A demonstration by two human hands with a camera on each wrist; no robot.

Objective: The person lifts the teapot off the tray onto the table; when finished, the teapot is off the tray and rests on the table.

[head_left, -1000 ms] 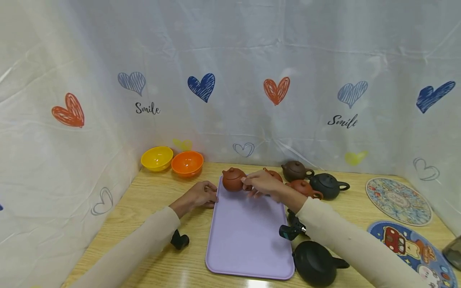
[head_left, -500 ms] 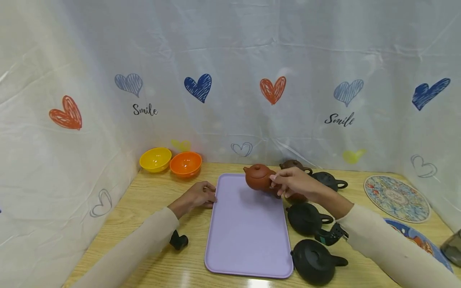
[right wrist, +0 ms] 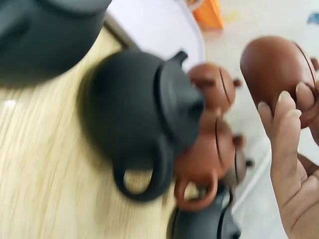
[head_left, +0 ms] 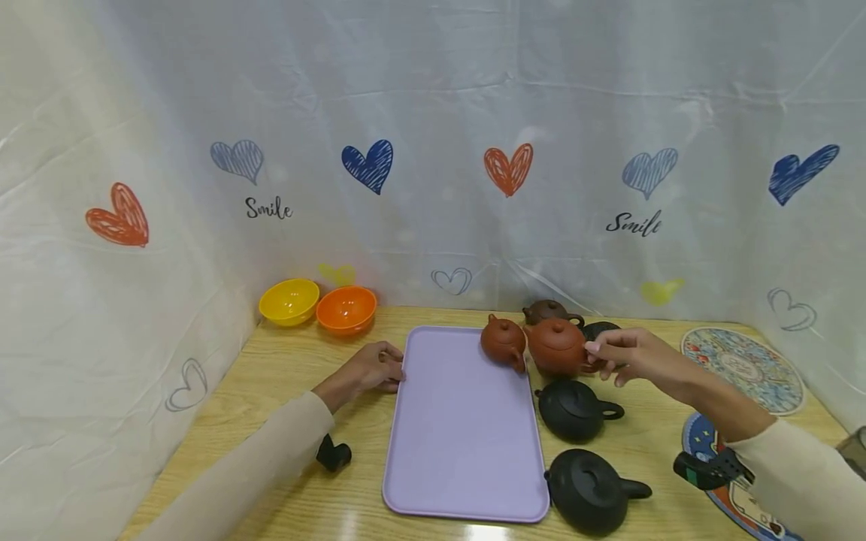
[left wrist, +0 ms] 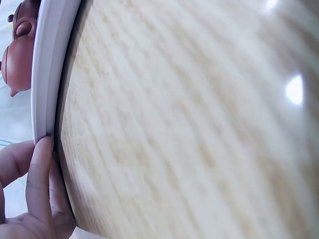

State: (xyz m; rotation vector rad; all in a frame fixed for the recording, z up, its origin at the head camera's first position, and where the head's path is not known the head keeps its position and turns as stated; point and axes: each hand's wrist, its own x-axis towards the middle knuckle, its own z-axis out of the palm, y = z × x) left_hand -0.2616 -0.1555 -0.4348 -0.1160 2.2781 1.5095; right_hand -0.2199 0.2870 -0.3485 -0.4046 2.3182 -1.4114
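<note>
My right hand pinches a reddish-brown teapot by its handle side. In the right wrist view this teapot hangs in the air, apart from the other pots. A smaller reddish-brown teapot sits at the far right corner of the lilac tray. Another reddish-brown teapot, mostly hidden in the head view, stands beside it. My left hand grips the tray's left rim between thumb and fingers, as the left wrist view shows at the rim.
Right of the tray stand black teapots, with another black teapot nearest me. A dark brown teapot is at the back. Yellow and orange bowls stand back left. A round patterned mat lies at right.
My right hand has lifted the reddish-brown teapot off the tray's far left corner and carried it right, past the tray's right edge. My left hand has stayed at the rim.
</note>
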